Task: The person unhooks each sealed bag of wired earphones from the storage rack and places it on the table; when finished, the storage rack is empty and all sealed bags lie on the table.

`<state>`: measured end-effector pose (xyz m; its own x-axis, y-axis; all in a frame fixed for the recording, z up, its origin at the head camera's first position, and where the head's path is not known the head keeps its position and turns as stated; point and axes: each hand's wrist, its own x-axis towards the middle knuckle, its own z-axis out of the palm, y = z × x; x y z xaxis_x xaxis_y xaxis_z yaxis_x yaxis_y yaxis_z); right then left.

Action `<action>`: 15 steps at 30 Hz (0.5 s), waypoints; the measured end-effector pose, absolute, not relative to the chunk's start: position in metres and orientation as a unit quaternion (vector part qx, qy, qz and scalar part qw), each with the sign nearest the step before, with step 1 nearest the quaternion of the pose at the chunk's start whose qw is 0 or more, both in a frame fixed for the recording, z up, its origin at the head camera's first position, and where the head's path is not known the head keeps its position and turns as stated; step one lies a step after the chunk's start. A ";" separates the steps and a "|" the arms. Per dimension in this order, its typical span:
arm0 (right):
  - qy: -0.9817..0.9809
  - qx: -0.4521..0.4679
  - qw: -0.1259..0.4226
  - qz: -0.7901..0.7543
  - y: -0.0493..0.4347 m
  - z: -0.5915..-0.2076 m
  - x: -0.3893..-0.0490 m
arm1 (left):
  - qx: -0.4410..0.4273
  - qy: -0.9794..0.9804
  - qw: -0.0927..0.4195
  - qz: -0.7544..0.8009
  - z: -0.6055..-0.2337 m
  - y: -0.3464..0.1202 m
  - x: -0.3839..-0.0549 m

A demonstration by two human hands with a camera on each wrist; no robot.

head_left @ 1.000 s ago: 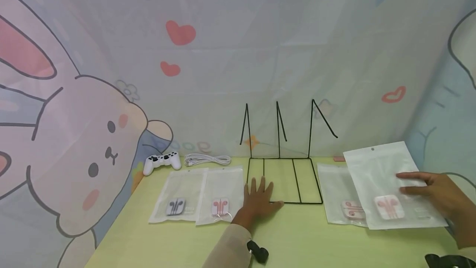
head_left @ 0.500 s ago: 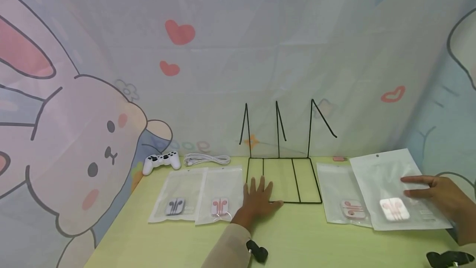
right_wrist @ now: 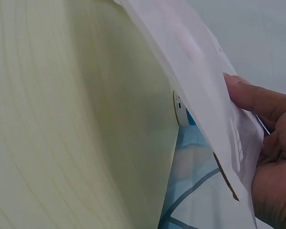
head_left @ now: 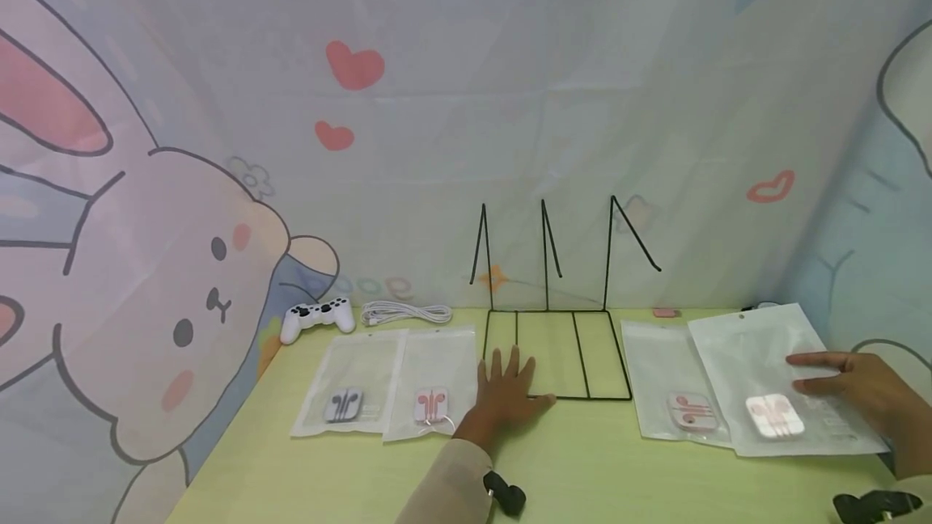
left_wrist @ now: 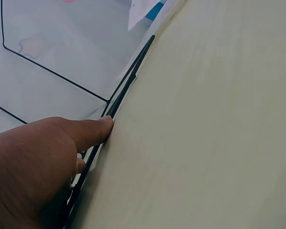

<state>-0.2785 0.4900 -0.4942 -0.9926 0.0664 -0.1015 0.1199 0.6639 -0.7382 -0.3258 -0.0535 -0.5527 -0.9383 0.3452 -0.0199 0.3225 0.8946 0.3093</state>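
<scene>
My right hand (head_left: 866, 395) pinches the right edge of a frosted plastic bag (head_left: 764, 354) that holds a white case of pink-toned earphones (head_left: 775, 416). In the right wrist view the thumb presses on the face of the bag (right_wrist: 195, 71), which stands tilted over the tabletop. It overlaps a second earphone bag (head_left: 655, 354) lying to its left. My left hand (head_left: 502, 396) rests with spread fingers on the base of a black wire rack (head_left: 582, 354) with three upright hooks. Seen from the left wrist, its thumb (left_wrist: 93, 131) lies against the front wire.
Two more earphone bags (head_left: 357, 370) lie left of the rack. Behind them are a white game controller (head_left: 317, 318) and a coiled white cable (head_left: 406, 312). A small pink item (head_left: 666, 312) sits at the back right. A printed cloth (head_left: 437, 184) hangs behind the table.
The right hand has lowered its bag toward the table and shifted it slightly right, uncovering more of the bag beside it. The left hand has stayed in place on the rack.
</scene>
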 end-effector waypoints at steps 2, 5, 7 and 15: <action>0.910 0.063 0.043 -0.408 0.491 -0.497 -0.281 | 0.170 0.972 0.039 0.154 -0.555 -0.053 -0.327; 0.906 0.081 0.065 -0.411 0.491 -0.501 -0.284 | 0.169 0.972 0.039 0.156 -0.558 -0.054 -0.328; 0.904 0.093 0.079 -0.411 0.492 -0.504 -0.285 | 0.170 0.972 0.040 0.157 -0.558 -0.054 -0.328; 0.906 0.110 0.088 -0.400 0.496 -0.514 -0.284 | 0.171 0.972 0.041 0.154 -0.559 -0.054 -0.329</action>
<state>-0.2841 0.4959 -0.5141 -0.9605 0.1280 -0.2472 0.2689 0.6558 -0.7054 -0.3289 -0.0539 -0.5586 -0.9382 0.3451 -0.0264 0.3200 0.8941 0.3133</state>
